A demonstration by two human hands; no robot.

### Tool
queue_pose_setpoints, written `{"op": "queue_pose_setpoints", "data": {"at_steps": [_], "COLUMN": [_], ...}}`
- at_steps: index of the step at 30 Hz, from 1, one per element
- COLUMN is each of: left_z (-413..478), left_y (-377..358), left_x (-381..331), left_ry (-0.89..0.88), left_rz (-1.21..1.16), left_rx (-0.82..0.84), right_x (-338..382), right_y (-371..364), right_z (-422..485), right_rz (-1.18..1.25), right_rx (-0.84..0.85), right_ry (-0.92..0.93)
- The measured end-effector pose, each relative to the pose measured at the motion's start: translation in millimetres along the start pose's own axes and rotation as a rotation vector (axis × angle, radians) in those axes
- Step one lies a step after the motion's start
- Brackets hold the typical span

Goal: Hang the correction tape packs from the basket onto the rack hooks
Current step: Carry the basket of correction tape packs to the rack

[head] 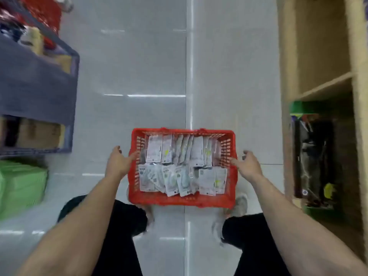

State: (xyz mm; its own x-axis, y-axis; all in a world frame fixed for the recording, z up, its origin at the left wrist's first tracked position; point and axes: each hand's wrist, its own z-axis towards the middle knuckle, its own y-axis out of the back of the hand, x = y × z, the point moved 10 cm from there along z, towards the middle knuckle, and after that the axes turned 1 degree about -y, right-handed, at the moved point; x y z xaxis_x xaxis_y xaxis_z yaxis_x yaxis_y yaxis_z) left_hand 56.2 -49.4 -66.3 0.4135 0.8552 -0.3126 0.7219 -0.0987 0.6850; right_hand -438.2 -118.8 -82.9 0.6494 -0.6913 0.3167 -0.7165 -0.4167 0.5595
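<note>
Red basket (183, 203) sits on the floor (139, 76) between my grips, full of correction tape packs (179, 166). My left grip (119, 162) is wide, fingers straight, at the basket's left wall. My right grip (248, 165) is wide, fingers loosely bent, just beside the right wall. Neither holds anything.

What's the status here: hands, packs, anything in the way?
Left hand open at the basket, right hand open at its other side. Packs lying in basket, on the floor. Nothing covers them; rack hooks not in view.
</note>
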Motion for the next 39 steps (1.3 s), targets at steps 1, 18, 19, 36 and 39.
{"op": "queue_pose_setpoints", "data": {"at_steps": [1,18,19,36,39], "left_z": [12.9,-13.5,-30.5,-350.7,-366.9], "left_y": [-13.1,-11.3,3.4,296.5,316.2], "left_x": [15.0,37.2,29.4,-248.1,-293.1], "left_ry": [0.018,0.015,0.015,-0.152,-0.203], "left_rz": [-0.017,-0.036,-0.037,-0.135,-0.212], "left_rx": [-0.009,-0.064,-0.062,-0.113,-0.140], "right_x": [-7.1,-59.8,-55.2,111.8,150.5], "right_y": [-16.5,-5.9,9.3,371.7,415.8], "right_z": [13.9,-26.0,-44.7,-327.2,-326.6], "right_rz": [0.024,0.214,0.222,0.290,0.285], "right_rx": [-0.015,-0.231,-0.232,-0.293,-0.310], "right_ry": [0.014,-0.097,-0.098,0.098,0.131]}}
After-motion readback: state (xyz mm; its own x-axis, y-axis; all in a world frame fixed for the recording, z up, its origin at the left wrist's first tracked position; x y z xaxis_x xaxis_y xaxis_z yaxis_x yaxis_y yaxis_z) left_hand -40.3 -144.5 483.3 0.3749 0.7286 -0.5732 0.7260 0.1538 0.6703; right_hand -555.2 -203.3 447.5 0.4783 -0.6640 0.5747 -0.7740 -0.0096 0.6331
